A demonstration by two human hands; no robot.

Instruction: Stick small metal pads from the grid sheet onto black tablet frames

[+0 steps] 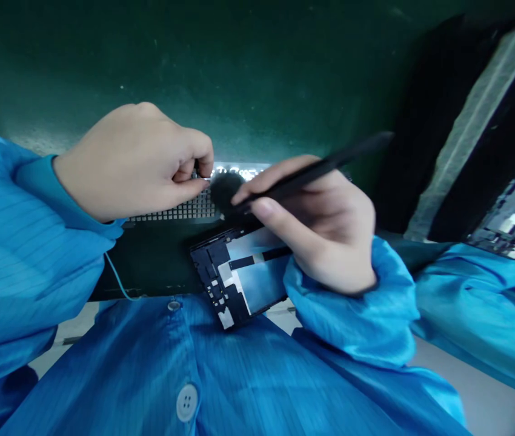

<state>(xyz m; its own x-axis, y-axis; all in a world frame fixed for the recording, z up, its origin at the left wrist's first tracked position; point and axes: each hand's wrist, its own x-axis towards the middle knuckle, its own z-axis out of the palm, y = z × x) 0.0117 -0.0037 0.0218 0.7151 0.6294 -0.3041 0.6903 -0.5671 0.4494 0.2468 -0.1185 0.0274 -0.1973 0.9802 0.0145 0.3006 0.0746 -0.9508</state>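
Note:
My left hand is closed in a pinch over a gridded sheet covered in rows of small dark squares. A small dark bit shows by its fingertips, too unclear to name. My right hand grips a slim black pen-shaped tool whose back end points up to the right. Its lower tip is lost in a dark blur between both hands. Below them, partly behind the right hand and sleeve, an opened phone body lies tilted at the table's near edge, with black parts and a silvery-blue panel.
The dark green table stretches away in front. At the right stands a black surface with a pale grey strip. A co-worker's blue sleeve and part of a hand reach in there, close to some device parts.

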